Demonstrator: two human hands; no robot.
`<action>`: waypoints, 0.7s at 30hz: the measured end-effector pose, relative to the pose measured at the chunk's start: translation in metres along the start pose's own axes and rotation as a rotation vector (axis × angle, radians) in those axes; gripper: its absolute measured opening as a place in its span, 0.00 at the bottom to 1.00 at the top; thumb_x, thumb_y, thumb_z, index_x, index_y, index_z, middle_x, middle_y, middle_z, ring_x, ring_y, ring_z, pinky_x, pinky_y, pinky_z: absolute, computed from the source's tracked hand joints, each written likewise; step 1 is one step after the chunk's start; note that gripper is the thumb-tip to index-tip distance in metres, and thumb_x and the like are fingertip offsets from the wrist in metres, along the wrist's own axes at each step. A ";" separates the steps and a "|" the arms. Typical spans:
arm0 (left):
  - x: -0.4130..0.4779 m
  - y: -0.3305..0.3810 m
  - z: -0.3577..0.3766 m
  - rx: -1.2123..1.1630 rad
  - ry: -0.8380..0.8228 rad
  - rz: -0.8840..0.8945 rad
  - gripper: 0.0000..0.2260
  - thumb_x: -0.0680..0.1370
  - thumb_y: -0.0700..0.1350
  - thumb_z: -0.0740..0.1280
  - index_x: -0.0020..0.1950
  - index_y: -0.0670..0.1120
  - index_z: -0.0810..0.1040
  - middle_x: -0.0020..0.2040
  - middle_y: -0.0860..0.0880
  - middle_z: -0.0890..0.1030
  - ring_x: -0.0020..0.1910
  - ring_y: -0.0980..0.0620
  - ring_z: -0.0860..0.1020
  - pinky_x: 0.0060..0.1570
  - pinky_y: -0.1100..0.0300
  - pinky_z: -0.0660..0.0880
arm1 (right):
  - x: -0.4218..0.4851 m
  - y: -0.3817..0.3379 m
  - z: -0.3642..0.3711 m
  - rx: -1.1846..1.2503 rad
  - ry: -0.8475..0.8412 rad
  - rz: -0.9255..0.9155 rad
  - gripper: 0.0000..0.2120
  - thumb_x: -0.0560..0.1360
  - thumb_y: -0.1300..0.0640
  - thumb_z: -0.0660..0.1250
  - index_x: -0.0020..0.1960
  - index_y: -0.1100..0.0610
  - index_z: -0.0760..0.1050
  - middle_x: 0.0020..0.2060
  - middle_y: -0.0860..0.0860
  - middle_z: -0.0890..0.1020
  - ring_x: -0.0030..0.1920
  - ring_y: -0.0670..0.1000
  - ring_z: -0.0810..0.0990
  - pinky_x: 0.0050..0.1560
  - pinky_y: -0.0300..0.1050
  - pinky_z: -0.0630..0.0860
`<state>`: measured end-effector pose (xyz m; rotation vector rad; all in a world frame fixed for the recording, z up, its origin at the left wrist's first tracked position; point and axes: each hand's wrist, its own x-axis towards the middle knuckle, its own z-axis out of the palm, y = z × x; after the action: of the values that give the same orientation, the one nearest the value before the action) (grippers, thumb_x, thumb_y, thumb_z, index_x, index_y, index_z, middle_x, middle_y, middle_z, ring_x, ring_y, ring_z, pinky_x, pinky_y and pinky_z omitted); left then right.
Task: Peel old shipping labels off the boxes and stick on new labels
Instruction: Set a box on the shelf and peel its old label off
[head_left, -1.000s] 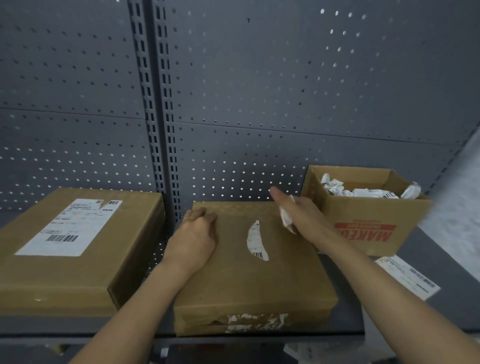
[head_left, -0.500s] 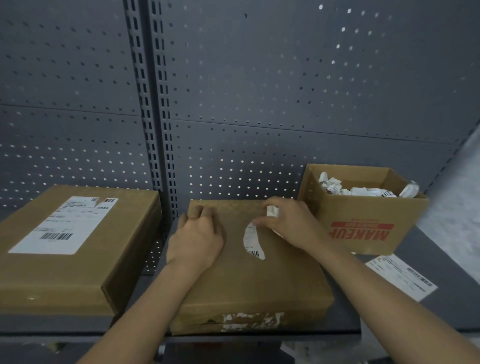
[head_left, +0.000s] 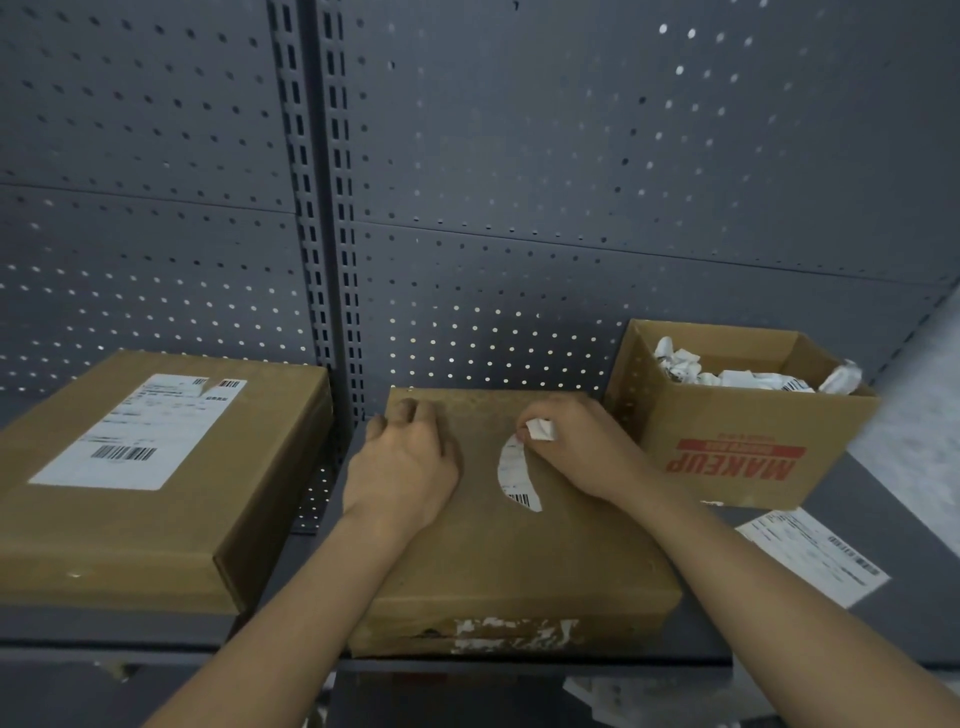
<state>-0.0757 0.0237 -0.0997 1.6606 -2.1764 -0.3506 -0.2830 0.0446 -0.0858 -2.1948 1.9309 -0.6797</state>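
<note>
A flat brown box (head_left: 519, 556) lies on the dark shelf in front of me. A curved white strip of old label (head_left: 515, 474) still sticks to its top. My left hand (head_left: 405, 462) rests on the box's far left part, fingers curled near the back edge. My right hand (head_left: 582, 447) holds a crumpled white label scrap (head_left: 540, 430) and its fingertips are at the strip's upper end. White label residue (head_left: 511, 631) marks the box's front face.
A larger brown box (head_left: 234, 519) with a full white shipping label (head_left: 143, 431) sits to the left. At the right stands an open "MAKEUP" carton (head_left: 748, 462) holding crumpled label scraps (head_left: 727, 371). A loose label sheet (head_left: 813, 556) lies on the shelf. Perforated grey panels rise behind.
My right hand swung left from beside the carton, carrying the scrap, down to the upper end of the label strip. My left hand stayed on the box.
</note>
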 end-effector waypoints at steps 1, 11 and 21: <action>0.000 0.000 0.000 0.001 -0.004 -0.002 0.13 0.80 0.49 0.56 0.61 0.44 0.71 0.66 0.46 0.71 0.64 0.40 0.69 0.55 0.45 0.73 | -0.001 -0.001 0.000 -0.014 0.003 -0.018 0.06 0.77 0.56 0.67 0.48 0.48 0.82 0.47 0.45 0.83 0.53 0.51 0.78 0.56 0.47 0.74; -0.001 0.000 -0.001 -0.015 0.001 0.000 0.13 0.80 0.48 0.56 0.61 0.44 0.71 0.66 0.45 0.71 0.63 0.40 0.69 0.55 0.44 0.74 | -0.018 -0.005 -0.008 0.085 -0.072 -0.028 0.05 0.81 0.56 0.61 0.51 0.46 0.70 0.47 0.41 0.74 0.50 0.43 0.72 0.45 0.40 0.69; -0.001 -0.002 0.001 -0.009 0.008 0.012 0.14 0.81 0.49 0.56 0.62 0.44 0.71 0.66 0.46 0.70 0.64 0.40 0.70 0.54 0.44 0.74 | -0.028 -0.012 -0.012 0.325 -0.035 0.054 0.10 0.76 0.41 0.65 0.45 0.45 0.69 0.46 0.47 0.75 0.44 0.45 0.75 0.41 0.38 0.67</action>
<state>-0.0747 0.0237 -0.1018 1.6411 -2.1748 -0.3499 -0.2789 0.0762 -0.0769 -1.9375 1.7146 -0.8709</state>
